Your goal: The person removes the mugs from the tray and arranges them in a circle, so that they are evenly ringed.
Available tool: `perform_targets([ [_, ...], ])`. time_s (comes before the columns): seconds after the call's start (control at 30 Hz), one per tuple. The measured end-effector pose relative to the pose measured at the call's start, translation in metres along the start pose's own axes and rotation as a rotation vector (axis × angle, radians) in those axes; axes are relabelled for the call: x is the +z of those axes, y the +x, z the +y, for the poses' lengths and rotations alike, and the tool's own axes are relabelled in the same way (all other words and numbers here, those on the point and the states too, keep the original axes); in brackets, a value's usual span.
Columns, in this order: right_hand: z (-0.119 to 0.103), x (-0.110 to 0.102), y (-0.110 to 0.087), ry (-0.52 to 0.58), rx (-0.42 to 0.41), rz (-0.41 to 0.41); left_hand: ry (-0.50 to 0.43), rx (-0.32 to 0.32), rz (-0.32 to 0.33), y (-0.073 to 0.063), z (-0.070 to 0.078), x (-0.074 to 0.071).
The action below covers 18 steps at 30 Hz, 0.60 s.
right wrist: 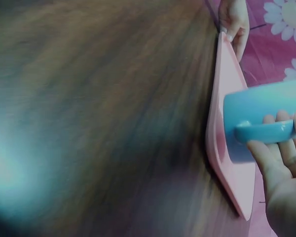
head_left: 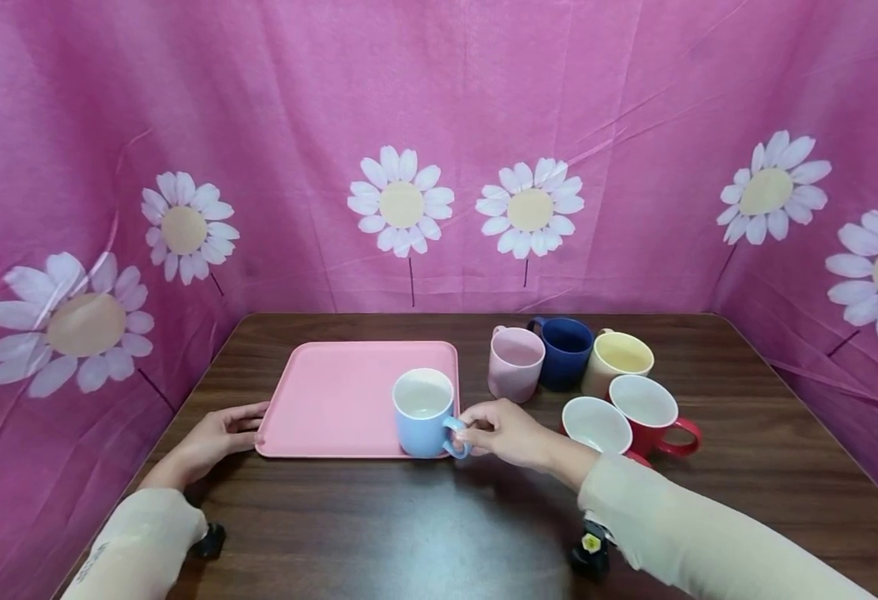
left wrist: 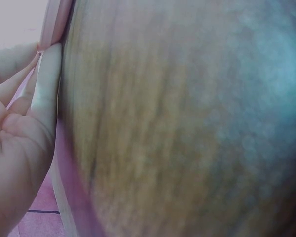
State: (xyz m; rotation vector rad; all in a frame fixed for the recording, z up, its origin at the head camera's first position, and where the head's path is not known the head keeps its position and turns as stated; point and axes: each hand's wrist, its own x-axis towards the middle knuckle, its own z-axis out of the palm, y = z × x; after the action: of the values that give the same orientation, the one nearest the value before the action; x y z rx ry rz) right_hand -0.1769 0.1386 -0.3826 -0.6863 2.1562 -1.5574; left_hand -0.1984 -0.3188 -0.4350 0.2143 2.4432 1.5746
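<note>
A light blue mug [head_left: 420,429] with a white inside stands upright over the front right corner of the pink tray [head_left: 341,392]. Whether its base touches the tray I cannot tell. My right hand [head_left: 510,433] pinches the mug's handle [right wrist: 264,132] between thumb and fingers. At the tray's left edge my left hand [head_left: 210,442] rests its fairly straight fingers and thumb against the rim. In the left wrist view those fingertips [left wrist: 48,59] meet the tray's end.
Right of the tray stand a pale pink mug [head_left: 516,367], a navy mug [head_left: 565,354], a yellow mug [head_left: 619,358], a red mug [head_left: 641,417] and another white-lined mug [head_left: 596,427], partly behind my right arm. A flowered pink curtain [head_left: 454,108] surrounds the wooden table [head_left: 379,533].
</note>
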Motion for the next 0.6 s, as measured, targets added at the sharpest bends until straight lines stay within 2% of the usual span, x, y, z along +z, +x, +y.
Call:
perform_targets([
  [0.3, 0.000, -0.011, -0.035, -0.062, 0.041, 0.153, -0.009, 0.006, -0.002, 0.001, -0.001, -0.002],
  [0.6, 0.003, -0.009, -0.055, -0.066, 0.092, 0.260, -0.013, 0.002, -0.009, 0.001, -0.003, -0.001],
])
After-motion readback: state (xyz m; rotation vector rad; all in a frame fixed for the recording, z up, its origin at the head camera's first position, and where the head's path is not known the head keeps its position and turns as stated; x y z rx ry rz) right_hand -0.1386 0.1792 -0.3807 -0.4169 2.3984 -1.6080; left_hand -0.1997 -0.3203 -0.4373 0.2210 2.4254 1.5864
